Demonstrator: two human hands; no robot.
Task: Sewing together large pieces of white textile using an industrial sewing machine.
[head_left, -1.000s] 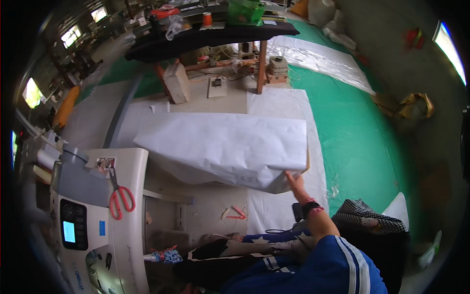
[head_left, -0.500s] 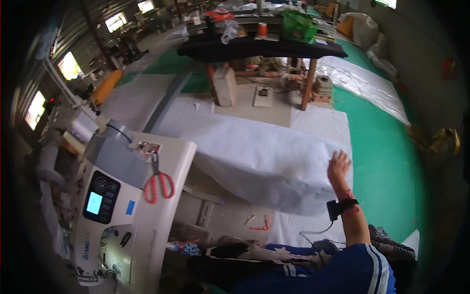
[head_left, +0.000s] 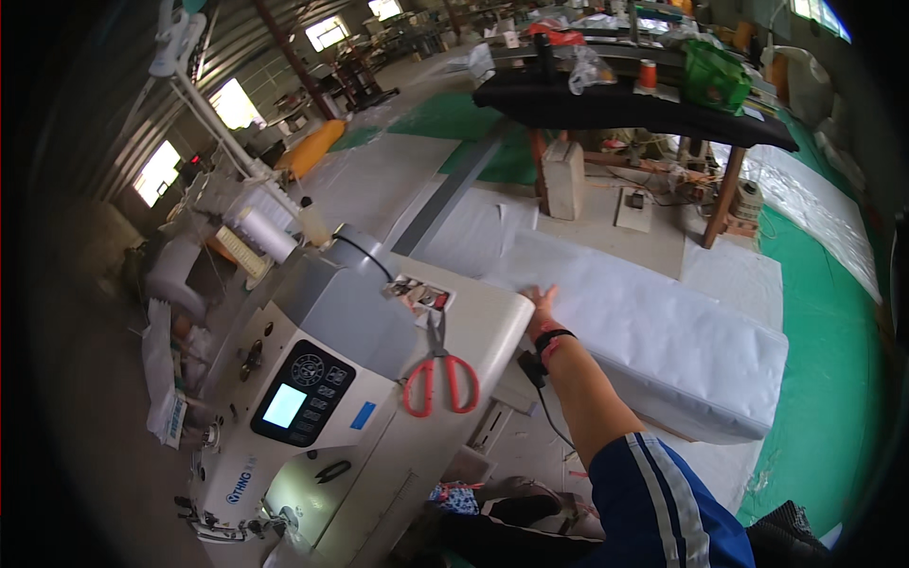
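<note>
Green sheet (head_left: 833, 379): covers the floor along the right edge, beside a strip of shiny film (head_left: 805, 204).
Table (head_left: 724, 199): stands at upper right on wooden legs, draped in black cloth (head_left: 606, 106).
Bundle (head_left: 653, 331): lies just right of the machine (head_left: 379, 388), on the near side of the table; looks long and box-shaped, wrapped in white sheeting, lightly wrinkled on top; slants from upper left down to lower right. Cannot tell what bears it.
Machine: fills the lower left, white and grey, slanting up toward the middle; shows a lit screen (head_left: 284, 406) in a black panel.
Green bag (head_left: 712, 76): sits on the black cloth, toward its right end.
Sleeve (head_left: 653, 492): comes in from the lower edge, blue with white stripes.
Right hand (head_left: 542, 305): reaches up and left to the left end of the bundle; rests against the near edge there, close to the machine's corner; lies open, with spread fingers.
Left hand: falls outside the view; cannot tell whether wide or narrow.
Scissors (head_left: 438, 354): rest on the machine, red handles toward the lower edge.
Cup (head_left: 647, 74): stands upright, orange, left of the green bag.
Wristband (head_left: 554, 339): circles the right wrist, black.
</note>
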